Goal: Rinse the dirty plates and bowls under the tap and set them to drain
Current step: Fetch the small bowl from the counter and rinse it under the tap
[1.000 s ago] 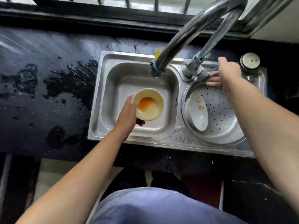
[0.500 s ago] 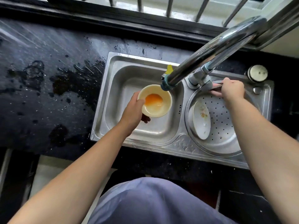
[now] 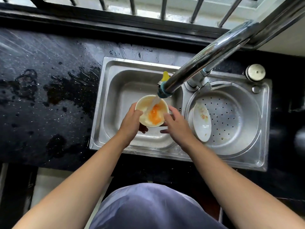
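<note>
A cream bowl [image 3: 145, 104] with orange residue inside is held over the left sink basin [image 3: 125, 86]. My left hand [image 3: 131, 122] grips its left rim. My right hand [image 3: 175, 125] is at the bowl's right side, fingers spread, touching or just short of the rim. Water runs from the tap spout [image 3: 163, 92] into the bowl. A dirty white plate [image 3: 202, 124] leans on edge in the round perforated drain basin [image 3: 236, 116] on the right.
The tap's long chrome neck [image 3: 214, 52] crosses above the sink from the upper right, with its lever [image 3: 219, 85] behind the drain basin. A wet black counter [image 3: 49, 96] lies to the left. A round metal cap [image 3: 255, 72] sits at the far right. Window bars [image 3: 163, 7] run behind.
My right hand left the tap lever and came over to the bowl's right side. Water now flows into the bowl. The bowl sits slightly lower and nearer me.
</note>
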A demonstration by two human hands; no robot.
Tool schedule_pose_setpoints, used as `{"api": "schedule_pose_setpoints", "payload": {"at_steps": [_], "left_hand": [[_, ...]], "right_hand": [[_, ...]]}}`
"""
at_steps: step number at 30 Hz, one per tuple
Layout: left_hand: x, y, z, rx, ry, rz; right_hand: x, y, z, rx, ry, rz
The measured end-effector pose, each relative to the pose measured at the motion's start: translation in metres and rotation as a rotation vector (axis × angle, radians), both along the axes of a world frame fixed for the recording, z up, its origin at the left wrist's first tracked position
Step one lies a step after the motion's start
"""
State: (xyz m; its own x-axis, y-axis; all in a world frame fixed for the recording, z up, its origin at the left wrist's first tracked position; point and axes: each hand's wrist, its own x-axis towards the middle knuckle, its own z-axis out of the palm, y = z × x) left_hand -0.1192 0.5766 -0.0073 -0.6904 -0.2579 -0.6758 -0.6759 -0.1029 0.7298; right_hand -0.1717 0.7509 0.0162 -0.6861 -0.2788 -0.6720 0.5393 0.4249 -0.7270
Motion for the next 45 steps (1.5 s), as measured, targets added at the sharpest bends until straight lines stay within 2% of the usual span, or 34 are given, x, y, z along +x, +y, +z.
{"api": "schedule_pose_setpoints", "payload": {"at_steps": [9,10,13,14,15,18,20,23,25,26,28,29,32,35,38,42,45], "left_hand": [[0.006,-0.007,-0.006,-0.009,-0.016,-0.012],[0.006,-0.006,-0.006,-0.017,-0.015,-0.019],[0.005,-0.006,-0.006,-0.038,-0.012,-0.02],[0.006,-0.006,-0.008,-0.032,-0.01,-0.005],[0.007,-0.005,-0.008,-0.025,-0.009,0.012],[0.01,-0.005,-0.007,-0.055,-0.014,-0.021],[0.01,-0.006,-0.003,-0.071,-0.009,-0.073],[0.015,-0.012,-0.006,-0.038,-0.01,-0.052],[0.02,-0.013,-0.01,-0.009,0.003,-0.044],[0.021,-0.012,-0.01,0.005,0.014,-0.045],[0.019,-0.01,-0.01,0.015,0.034,-0.036],[0.017,-0.009,-0.011,0.017,0.036,-0.027],[0.019,-0.01,-0.018,0.012,0.005,-0.019],[0.025,-0.013,-0.021,0.024,-0.024,0.016],[0.026,-0.013,-0.022,0.051,-0.031,0.051],[0.026,-0.014,-0.022,0.081,-0.06,0.072],[0.027,-0.014,-0.021,0.128,-0.063,0.096]], "right_hand": [[-0.006,-0.007,0.003,0.114,0.099,0.135],[-0.003,-0.008,0.004,0.186,0.221,0.165],[0.005,-0.017,0.012,0.341,0.861,0.265],[0.007,-0.023,0.015,0.358,0.959,0.346],[0.008,-0.032,0.019,0.373,0.915,0.451],[0.006,-0.057,0.024,0.416,0.598,0.728],[0.003,-0.065,0.025,0.382,0.508,0.917],[-0.004,-0.057,0.027,0.353,0.351,1.001],[-0.009,-0.047,0.027,0.474,0.367,1.039],[-0.01,-0.044,0.025,0.533,0.442,1.05],[-0.004,-0.046,0.023,0.543,0.544,1.081],[0.0,-0.048,0.023,0.497,0.522,1.096],[0.007,-0.047,0.02,0.321,0.364,0.993],[0.007,-0.039,0.018,0.413,0.471,0.886],[0.011,-0.029,0.013,0.356,0.572,0.709],[0.007,-0.024,0.01,0.293,0.5,0.39],[0.004,-0.019,0.008,0.294,0.37,0.459]]}}
